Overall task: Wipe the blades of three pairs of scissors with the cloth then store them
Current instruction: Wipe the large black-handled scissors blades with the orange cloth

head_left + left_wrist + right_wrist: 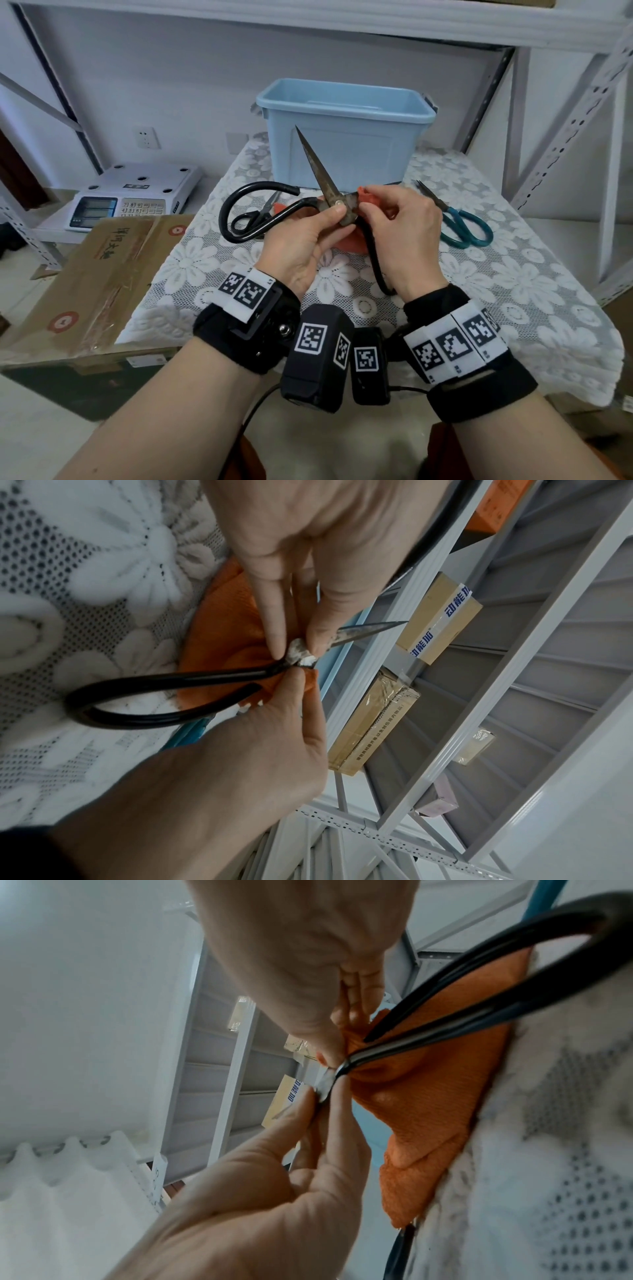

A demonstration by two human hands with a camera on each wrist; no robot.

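Note:
I hold a large pair of scissors [325, 178] with black loop handles [171, 680] above the lace-covered table [513, 291]. One rusty blade points up toward the bin. My left hand [337, 219] pinches the scissors at the pivot. My right hand [368, 205] pinches the orange cloth [349, 241] against the base of the other blade, which it hides. The cloth [428, 1096] hangs bunched under the pivot. Teal-handled scissors [466, 228] lie to the right. Small black scissors [258, 216] lie behind the big left handle.
An open light-blue plastic bin [359, 154] stands at the back of the table. Left of the table are a cardboard box [102, 274] and a white weighing scale [137, 195]. Grey metal shelving [565, 137] with boxes rises on the right.

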